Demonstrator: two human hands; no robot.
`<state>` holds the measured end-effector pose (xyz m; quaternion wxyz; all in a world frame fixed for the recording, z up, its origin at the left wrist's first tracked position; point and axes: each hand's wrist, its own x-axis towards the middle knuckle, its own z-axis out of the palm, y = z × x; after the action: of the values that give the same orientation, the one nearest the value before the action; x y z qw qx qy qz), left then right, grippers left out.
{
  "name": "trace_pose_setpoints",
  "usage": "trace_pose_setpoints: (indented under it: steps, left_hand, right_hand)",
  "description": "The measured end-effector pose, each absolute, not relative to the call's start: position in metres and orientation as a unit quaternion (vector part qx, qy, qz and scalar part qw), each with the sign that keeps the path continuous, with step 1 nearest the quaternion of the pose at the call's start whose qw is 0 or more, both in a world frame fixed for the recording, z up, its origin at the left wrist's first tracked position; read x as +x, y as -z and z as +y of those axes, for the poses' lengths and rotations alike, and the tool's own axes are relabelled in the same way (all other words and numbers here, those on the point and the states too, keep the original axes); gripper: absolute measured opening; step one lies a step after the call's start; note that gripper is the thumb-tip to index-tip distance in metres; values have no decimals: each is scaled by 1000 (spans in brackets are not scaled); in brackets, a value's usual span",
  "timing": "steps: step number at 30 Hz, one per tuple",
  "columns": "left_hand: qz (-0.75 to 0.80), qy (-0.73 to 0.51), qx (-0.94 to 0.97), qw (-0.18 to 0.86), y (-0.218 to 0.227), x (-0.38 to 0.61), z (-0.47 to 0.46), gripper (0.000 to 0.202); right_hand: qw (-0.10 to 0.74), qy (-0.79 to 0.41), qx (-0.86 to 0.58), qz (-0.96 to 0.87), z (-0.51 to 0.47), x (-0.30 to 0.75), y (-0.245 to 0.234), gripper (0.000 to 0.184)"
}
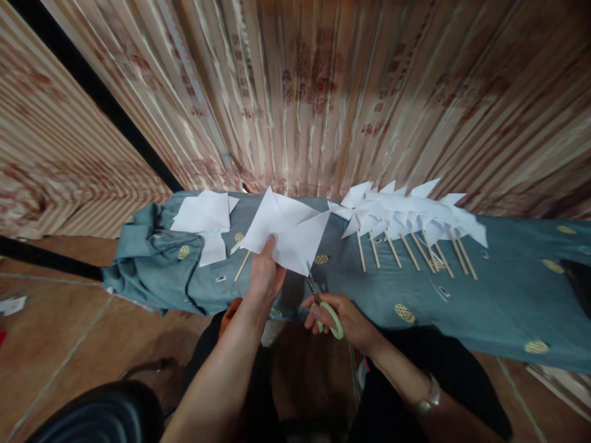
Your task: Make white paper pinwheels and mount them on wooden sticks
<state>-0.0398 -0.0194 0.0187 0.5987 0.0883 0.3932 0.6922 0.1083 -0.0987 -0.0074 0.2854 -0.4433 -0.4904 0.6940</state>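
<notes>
My left hand [266, 271] grips a white sheet of paper [295, 237] by its lower left part, thumb on top. A cut slit shows near the sheet's upper right edge. My right hand [339, 317] is closed round the pale green handles of a pair of scissors [313, 287], whose blades reach the paper's bottom corner. How far the blades are apart is hard to make out. Right of the sheet lie several overlapping white paper pinwheels [406, 215] on wooden sticks. A loose wooden stick [242, 266] lies left of my left hand.
More white paper pieces [203, 212] are at the left of the narrow table, which has a grey-green cloth [369, 295]. A patterned curtain [305, 92] hangs behind it. A black stool [101, 418] stands at lower left, and a dark object [579, 280] lies at the right edge.
</notes>
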Motion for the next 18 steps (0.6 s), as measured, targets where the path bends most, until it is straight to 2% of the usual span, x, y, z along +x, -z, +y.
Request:
trace_pose_setpoints:
  steps: [18]
  left_hand:
    - [405, -670, 82, 616, -18, -30, -23, 26]
  right_hand:
    - [297, -693, -451, -478, -94, 108, 6, 50]
